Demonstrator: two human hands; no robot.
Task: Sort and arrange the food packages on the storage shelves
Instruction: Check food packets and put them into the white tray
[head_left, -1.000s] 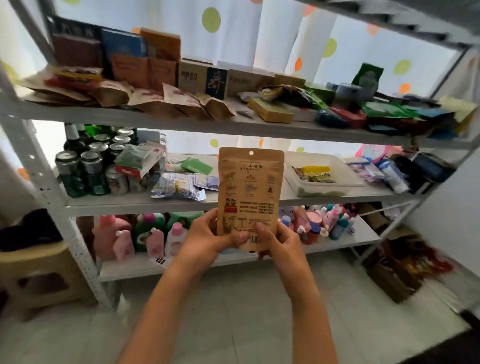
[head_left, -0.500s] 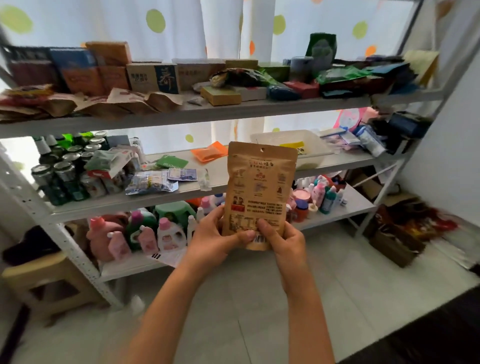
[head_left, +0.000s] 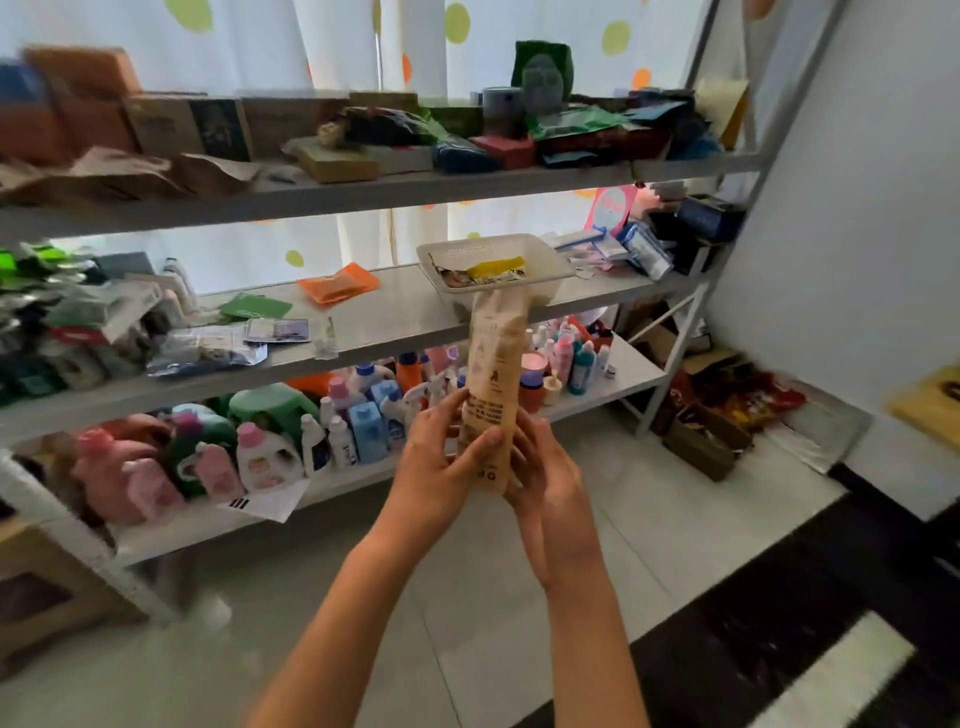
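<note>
The left hand (head_left: 441, 457) and right hand (head_left: 540, 467) both grip the lower end of the pouch (head_left: 493, 379), held upright in front of the shelves (head_left: 363, 317), its long axis pointing up toward the basket (head_left: 550, 260).

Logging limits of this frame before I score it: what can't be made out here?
- Brown kraft pouch, head view: print too small and blurred to read; its lower end is hidden by the left hand and right hand.
- White basket, middle shelf: contents partly hidden by its wall; only a yellow packet shows.
- Boxes at the top shelf's left end: motion-blurred, cut by the frame edge.
</note>
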